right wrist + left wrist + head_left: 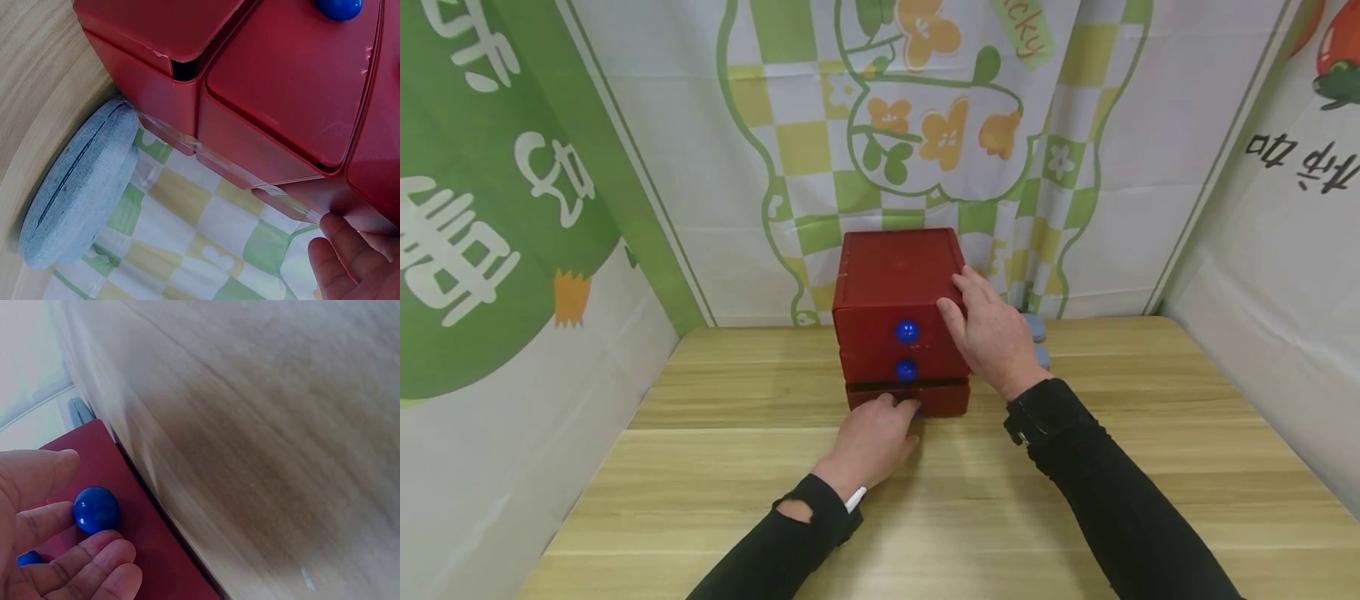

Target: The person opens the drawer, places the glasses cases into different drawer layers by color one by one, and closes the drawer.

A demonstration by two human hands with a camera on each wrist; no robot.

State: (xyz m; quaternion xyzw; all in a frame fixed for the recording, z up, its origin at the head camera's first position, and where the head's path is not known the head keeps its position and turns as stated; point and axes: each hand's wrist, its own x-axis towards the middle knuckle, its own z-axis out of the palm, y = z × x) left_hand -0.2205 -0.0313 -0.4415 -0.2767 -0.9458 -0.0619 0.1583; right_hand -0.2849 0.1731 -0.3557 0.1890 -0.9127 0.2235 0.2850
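Note:
A small red drawer cabinet point(898, 271) stands on the table with its drawers stacked and blue round knobs on their fronts. Its bottom drawer point(946, 399) sticks out slightly, leaving a dark gap above its front. My left hand point(868, 442) is at this drawer, fingers curled about its blue knob point(97, 510); the thumb lies apart from the knob. My right hand point(996, 337) rests against the cabinet's upper right side with fingers extended. In the right wrist view, the right fingertips point(337, 228) touch the red side wall.
Behind the cabinet's right side lie grey-blue padded oval objects point(81, 181), partly hidden in the head view. A patterned cloth point(797, 150) hangs close behind the cabinet. The wooden table point(715, 483) extends in front and to both sides.

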